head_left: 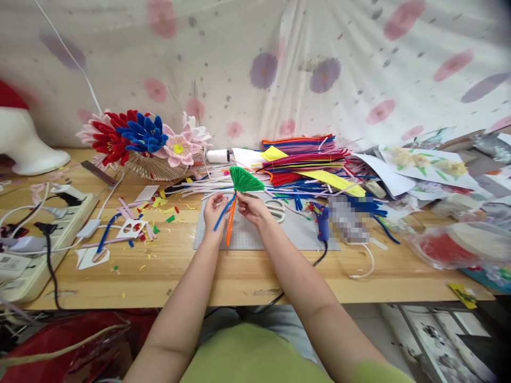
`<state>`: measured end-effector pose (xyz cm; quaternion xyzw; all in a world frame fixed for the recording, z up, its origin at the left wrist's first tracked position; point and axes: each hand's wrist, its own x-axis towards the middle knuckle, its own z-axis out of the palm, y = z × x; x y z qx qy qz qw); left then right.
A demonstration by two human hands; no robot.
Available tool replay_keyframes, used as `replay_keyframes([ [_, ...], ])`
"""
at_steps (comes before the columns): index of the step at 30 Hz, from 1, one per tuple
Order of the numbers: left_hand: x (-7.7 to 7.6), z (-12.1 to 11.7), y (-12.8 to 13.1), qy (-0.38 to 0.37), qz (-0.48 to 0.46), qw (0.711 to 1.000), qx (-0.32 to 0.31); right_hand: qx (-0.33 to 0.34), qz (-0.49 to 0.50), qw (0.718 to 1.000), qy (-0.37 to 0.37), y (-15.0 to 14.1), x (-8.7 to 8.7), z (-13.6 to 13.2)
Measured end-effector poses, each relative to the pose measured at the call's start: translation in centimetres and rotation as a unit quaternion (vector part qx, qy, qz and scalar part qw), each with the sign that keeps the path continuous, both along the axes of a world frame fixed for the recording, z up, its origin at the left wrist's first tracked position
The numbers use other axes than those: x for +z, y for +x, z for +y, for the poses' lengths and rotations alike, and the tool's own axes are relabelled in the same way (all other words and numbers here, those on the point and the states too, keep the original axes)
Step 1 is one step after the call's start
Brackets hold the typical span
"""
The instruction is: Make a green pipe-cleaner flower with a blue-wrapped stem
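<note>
A green fan-shaped piece of fuzzy pipe cleaners (245,181) stands above the grey mat, its pointed base at the fingertips of my right hand (252,207), which pinches it. Orange pipe cleaner (230,221) hangs down from that base. A blue pipe cleaner (222,217) slants from the same spot down to the left, across the fingers of my left hand (214,211). Those left fingers are curled and appear closed on the blue strand. Just beyond my right wrist lie white-handled scissors (276,209).
The grey mat (207,236) lies under my hands; a blue glue gun (322,221) rests at its right. Pipe cleaner bundles (307,159) are piled behind. Fuzzy flowers (146,135) stand back left, near scraps and a power strip (72,234). Papers (429,162) fill the right.
</note>
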<state>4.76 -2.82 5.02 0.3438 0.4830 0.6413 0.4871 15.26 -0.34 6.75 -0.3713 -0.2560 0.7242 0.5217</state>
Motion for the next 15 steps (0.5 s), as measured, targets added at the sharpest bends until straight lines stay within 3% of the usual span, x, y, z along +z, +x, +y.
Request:
replay_keyframes([
  [2, 0.6, 0.1, 0.0, -0.06, -0.045, 0.995, -0.07, 0.003, -0.018, 1.0, 0.006, 0.0, 0.0, 0.1],
  [5, 1.5, -0.1, 0.3, -0.075, -0.06, 0.987, -0.132, 0.008, -0.068, 0.998, 0.01, 0.0, 0.0, 0.2],
  [12, 0.9, 0.1, 1.1, -0.05, -0.022, 0.996, -0.066, -0.006, -0.185, 0.981, 0.056, 0.3, 0.1, -0.1],
  [15, 0.1, 0.4, 1.0, -0.036, -0.004, 0.999, -0.026, -0.043, -0.285, 0.952, 0.101, 0.4, 0.2, -0.7],
])
